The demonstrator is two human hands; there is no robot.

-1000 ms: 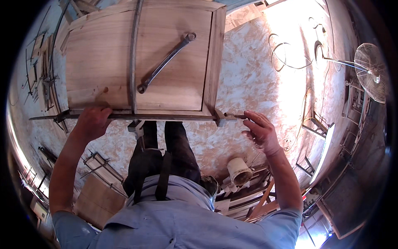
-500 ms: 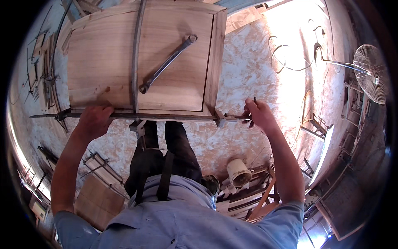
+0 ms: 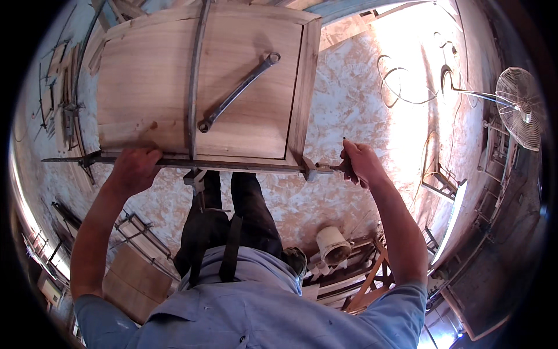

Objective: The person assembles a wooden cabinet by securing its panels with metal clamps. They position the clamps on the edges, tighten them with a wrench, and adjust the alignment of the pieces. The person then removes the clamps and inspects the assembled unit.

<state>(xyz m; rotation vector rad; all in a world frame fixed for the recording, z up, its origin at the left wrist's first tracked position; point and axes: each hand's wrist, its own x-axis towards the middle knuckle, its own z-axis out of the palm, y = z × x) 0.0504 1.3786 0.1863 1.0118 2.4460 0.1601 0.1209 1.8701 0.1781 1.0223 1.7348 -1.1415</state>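
Observation:
A framed wooden panel (image 3: 250, 116) lies in front of me. Along its near edge runs a long metal bar clamp (image 3: 244, 165), its screw end sticking out past the panel's right corner. My left hand (image 3: 135, 171) is closed around the bar near the panel's left part. At the screw end, my right hand (image 3: 361, 164) has its fingers closed on the clamp's handle, whose tip shows above the fingers. A double-ended ring spanner (image 3: 239, 93) rests on the panel. A second bar clamp (image 3: 197, 75) crosses the panel from far to near, its screw end hanging toward my legs.
A white bucket (image 3: 333, 244) stands on the floor near my right leg, by stacked wood pieces. A wire-caged fan (image 3: 519, 107) is at the far right, with a loose cable (image 3: 401, 87) on the floor. More clamps and wood strips (image 3: 67, 110) lie at the left.
My right hand has turned a little at the clamp's handle, and the handle's tip has shifted left. My left hand keeps its place on the bar. The view has shifted slightly.

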